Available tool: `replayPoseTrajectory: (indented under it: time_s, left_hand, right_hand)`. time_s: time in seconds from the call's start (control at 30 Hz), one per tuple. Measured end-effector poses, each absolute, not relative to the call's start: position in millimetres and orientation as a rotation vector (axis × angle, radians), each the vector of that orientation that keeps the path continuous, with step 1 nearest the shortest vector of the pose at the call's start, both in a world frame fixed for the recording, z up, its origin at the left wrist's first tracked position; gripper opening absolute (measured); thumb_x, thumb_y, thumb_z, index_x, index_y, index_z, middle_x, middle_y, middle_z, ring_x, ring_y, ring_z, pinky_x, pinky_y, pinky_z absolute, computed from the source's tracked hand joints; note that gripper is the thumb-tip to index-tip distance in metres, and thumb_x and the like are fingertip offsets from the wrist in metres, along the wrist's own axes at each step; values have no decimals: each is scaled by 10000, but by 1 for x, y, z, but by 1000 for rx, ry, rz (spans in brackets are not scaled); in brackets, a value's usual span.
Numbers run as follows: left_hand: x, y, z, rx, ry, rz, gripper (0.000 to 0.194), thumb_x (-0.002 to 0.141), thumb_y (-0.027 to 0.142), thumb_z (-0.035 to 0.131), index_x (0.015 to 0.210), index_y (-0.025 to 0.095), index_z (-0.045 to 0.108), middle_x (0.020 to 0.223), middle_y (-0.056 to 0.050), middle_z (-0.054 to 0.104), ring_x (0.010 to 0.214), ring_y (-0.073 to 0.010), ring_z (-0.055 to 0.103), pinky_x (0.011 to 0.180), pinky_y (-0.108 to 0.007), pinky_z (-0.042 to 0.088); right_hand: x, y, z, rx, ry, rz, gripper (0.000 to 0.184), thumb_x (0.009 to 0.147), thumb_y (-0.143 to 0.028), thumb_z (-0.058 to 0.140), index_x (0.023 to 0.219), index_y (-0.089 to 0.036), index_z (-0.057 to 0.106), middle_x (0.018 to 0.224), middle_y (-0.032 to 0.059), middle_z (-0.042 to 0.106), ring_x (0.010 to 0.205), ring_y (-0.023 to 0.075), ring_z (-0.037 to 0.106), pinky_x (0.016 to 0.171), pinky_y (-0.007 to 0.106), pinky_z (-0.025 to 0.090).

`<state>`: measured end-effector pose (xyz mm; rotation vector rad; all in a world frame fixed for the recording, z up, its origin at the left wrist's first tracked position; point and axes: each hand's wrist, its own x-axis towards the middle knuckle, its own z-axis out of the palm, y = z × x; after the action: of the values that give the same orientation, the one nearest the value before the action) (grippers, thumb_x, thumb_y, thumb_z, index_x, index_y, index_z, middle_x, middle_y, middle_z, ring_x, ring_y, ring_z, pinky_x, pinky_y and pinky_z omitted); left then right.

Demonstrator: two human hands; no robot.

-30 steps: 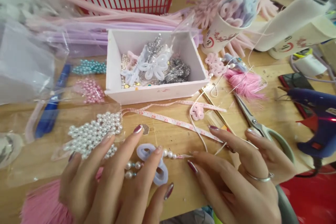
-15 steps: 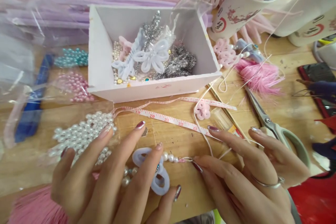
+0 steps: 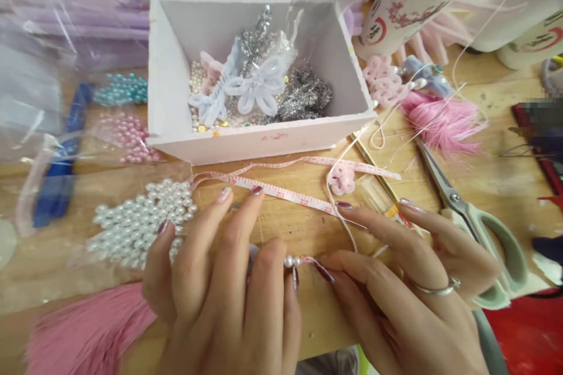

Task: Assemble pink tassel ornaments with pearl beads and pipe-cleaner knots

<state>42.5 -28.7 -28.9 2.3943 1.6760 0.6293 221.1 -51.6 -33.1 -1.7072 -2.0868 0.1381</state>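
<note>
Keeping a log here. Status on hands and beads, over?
Left hand at pearl strand, grip hidden. Right hand pinches its thread. Measuring tape close by.

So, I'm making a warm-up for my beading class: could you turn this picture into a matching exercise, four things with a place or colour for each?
1. threaded beads
2. scissors
3. silver tinsel
4. tape measure

A. inside the white box
B. white with red numbers
C. between the left hand and right hand
D. at the right hand's outer side

Pairs: 1-C, 2-D, 3-A, 4-B
</note>
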Motion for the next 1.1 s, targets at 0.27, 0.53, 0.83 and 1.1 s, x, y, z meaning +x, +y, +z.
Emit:
replayPoseTrajectory:
  time_s: [0.27,0.53,0.83,1.1]
  left_hand:
    - [38,-29,-30,2437,1614,580,72,903,173,616,942,228,643,1392,-138,690,1418,-420,511,1183,-671,292]
    - [19,-16,-31,2689,1354,622,111,868,183,671,925,277,688,1182,-33,799,1204,-362,704,1227,-588,280]
    - [12,-9,-21,2746,1141,576,183,881,169,621,964,311,700,857,72,835,854,-285,786,1294,-500,103]
    - [14,-12,-25,2652,1217,607,212,849,138,550,894,335,615,850,58,829,859,-288,779,1252,-525,160]
  right_hand:
    - [226,-53,-33,-1678,-2117,158,151,955,-176,649,1077,-244,706,1376,63,631,1330,335,464,1132,483,357]
    - [229,-51,-32,-1638,-2148,151,176,942,-181,684,1097,-258,712,1396,62,608,1307,345,469,1134,520,351]
    - [225,-47,-30,-1624,-2146,156,134,967,-174,654,1063,-241,719,1333,50,632,1271,310,502,1059,421,405]
    - [226,-48,-31,-1627,-2147,158,137,960,-171,656,1068,-237,710,1341,65,642,1326,331,477,1069,454,413]
